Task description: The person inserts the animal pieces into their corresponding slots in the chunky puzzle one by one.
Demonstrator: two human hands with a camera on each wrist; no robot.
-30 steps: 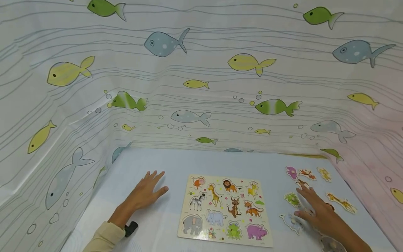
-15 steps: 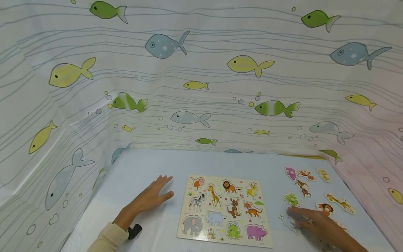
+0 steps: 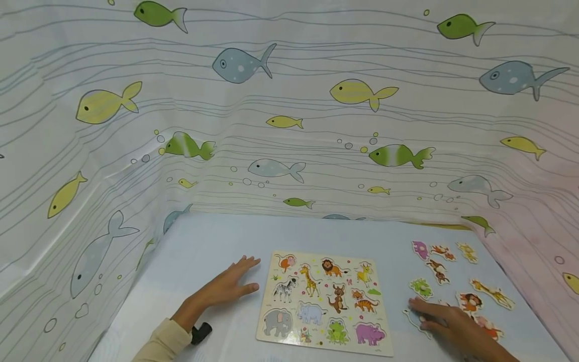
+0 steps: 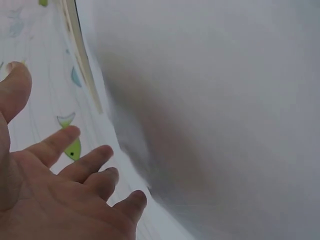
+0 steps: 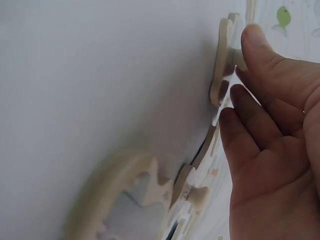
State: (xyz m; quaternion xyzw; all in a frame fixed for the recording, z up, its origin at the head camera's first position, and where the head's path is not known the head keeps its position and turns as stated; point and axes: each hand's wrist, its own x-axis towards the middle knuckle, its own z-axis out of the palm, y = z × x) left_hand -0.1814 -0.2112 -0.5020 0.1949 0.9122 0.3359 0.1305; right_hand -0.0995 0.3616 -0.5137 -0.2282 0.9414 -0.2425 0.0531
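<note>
My right hand (image 3: 452,322) reaches low over a pale blue animal puzzle piece (image 3: 413,318), mostly covered by the hand. In the right wrist view, thumb and index fingertip lie right at the round knob (image 5: 240,59) of a wooden piece, without a clear grip. A green frog piece (image 3: 421,288) lies just beyond the fingertips. My left hand (image 3: 228,285) holds nothing, its fingers spread over the table left of the puzzle board (image 3: 325,297). That wooden board carries animal pictures, among them an elephant, a zebra and a giraffe.
Around the right hand lie more knobbed pieces: a hippo (image 3: 419,250), a kangaroo (image 3: 438,271), a lion (image 3: 470,301) and a giraffe (image 3: 493,294). Fish-print sheeting (image 3: 316,151) walls the table in. A black object (image 3: 201,333) sits at the left wrist.
My right hand has drawn back from the kangaroo piece to the pale blue piece. My left hand has moved right, toward the board. The pieces seem to lie where they were.
</note>
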